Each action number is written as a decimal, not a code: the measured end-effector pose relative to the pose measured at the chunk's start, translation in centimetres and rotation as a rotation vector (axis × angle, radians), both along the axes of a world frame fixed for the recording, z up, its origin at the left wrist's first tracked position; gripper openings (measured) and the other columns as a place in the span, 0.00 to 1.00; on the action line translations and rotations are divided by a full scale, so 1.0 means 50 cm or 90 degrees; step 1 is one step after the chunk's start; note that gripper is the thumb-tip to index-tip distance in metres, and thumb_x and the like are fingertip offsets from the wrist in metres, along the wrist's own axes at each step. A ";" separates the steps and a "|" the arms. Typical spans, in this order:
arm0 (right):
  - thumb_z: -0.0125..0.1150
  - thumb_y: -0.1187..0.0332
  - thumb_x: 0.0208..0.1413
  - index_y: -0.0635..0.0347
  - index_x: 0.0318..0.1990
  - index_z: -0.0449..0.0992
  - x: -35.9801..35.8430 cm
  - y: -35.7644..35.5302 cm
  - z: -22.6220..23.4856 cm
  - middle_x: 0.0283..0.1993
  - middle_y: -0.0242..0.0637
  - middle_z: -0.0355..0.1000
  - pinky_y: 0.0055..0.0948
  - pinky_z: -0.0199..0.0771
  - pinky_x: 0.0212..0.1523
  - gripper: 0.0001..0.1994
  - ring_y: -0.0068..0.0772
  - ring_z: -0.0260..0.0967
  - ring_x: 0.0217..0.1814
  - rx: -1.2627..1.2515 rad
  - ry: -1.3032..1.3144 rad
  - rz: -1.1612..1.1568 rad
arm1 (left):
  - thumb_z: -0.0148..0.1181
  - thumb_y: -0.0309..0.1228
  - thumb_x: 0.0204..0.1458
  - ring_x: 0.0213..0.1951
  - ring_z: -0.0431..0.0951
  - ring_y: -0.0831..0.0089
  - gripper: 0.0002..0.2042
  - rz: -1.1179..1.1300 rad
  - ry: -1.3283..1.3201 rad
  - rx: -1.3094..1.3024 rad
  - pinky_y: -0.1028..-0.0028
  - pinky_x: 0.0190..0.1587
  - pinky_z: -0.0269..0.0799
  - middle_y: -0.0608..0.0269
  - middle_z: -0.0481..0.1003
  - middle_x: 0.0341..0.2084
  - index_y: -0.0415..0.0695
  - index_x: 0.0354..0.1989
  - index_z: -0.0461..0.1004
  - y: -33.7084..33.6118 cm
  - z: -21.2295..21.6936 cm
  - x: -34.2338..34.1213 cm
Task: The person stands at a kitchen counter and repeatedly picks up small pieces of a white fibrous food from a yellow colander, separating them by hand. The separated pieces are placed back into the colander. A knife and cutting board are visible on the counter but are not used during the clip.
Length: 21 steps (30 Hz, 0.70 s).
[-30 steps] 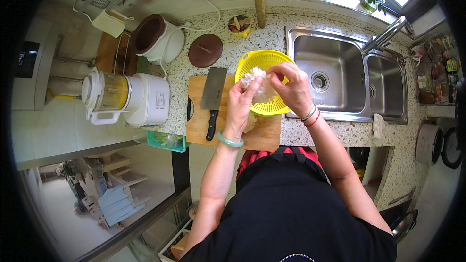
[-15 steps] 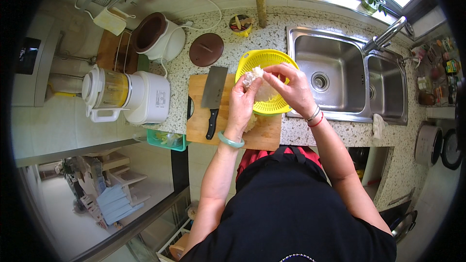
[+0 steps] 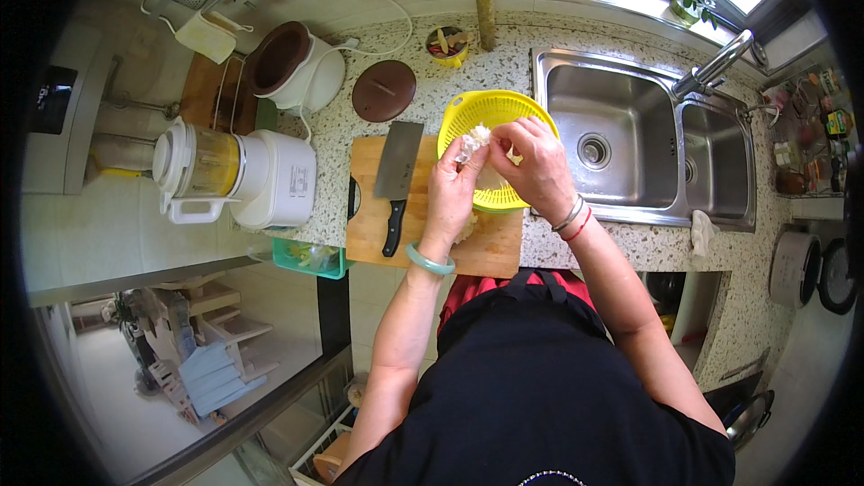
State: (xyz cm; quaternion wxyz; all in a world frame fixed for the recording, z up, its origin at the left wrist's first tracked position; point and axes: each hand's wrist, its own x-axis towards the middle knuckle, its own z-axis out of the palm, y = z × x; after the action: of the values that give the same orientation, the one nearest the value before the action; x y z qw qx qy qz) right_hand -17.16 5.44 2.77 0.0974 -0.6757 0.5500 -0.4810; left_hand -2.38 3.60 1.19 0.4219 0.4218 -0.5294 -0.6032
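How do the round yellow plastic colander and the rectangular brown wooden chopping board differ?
The yellow colander is round; the brown board is rectangular. The plastic colander has perforated walls; the wooden board is flat. The board carries a black-handled cleaver; the colander doesn't. The left hand partly hides both.

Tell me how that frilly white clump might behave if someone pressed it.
The frilly white clump would probably give, since its ruffled edges look thin. Its small, delicate-looking lobes might break off easily. It's likely light: the left hand merely pinches it.
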 end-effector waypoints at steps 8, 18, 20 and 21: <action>0.63 0.78 0.46 0.62 0.29 0.73 0.009 0.002 -0.004 0.25 0.36 0.68 0.30 0.70 0.30 0.05 0.35 0.68 0.28 0.006 -0.024 -0.001 | 0.57 0.30 0.61 0.41 0.75 0.83 0.12 -0.002 0.047 0.023 0.80 0.44 0.71 0.66 0.79 0.41 0.37 0.49 0.74 0.005 -0.001 0.003; 0.62 0.75 0.51 0.64 0.34 0.77 -0.003 0.007 -0.018 0.29 0.41 0.74 0.34 0.72 0.35 0.04 0.43 0.72 0.33 0.130 -0.217 -0.014 | 0.55 0.35 0.62 0.43 0.74 0.83 0.14 -0.016 0.161 0.142 0.79 0.47 0.70 0.69 0.75 0.42 0.40 0.52 0.71 0.008 -0.014 0.022; 0.62 0.74 0.53 0.64 0.34 0.77 -0.008 0.001 -0.027 0.29 0.42 0.74 0.35 0.72 0.36 0.04 0.43 0.72 0.33 0.095 -0.168 -0.030 | 0.54 0.35 0.63 0.43 0.74 0.81 0.15 -0.011 0.183 0.155 0.78 0.48 0.71 0.68 0.75 0.42 0.41 0.53 0.69 0.009 -0.011 0.023; 0.62 0.73 0.54 0.64 0.34 0.78 -0.010 0.000 -0.030 0.29 0.42 0.74 0.36 0.72 0.36 0.04 0.44 0.72 0.33 0.078 -0.144 -0.039 | 0.54 0.35 0.63 0.43 0.74 0.81 0.15 -0.006 0.184 0.156 0.77 0.48 0.71 0.67 0.75 0.42 0.41 0.53 0.69 0.010 -0.009 0.022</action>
State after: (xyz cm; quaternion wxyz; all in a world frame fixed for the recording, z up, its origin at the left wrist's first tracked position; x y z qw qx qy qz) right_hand -17.67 5.43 1.28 0.1852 -0.5930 0.5840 -0.5224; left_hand -1.27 4.08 0.74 0.4364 0.3764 -0.3878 -0.7194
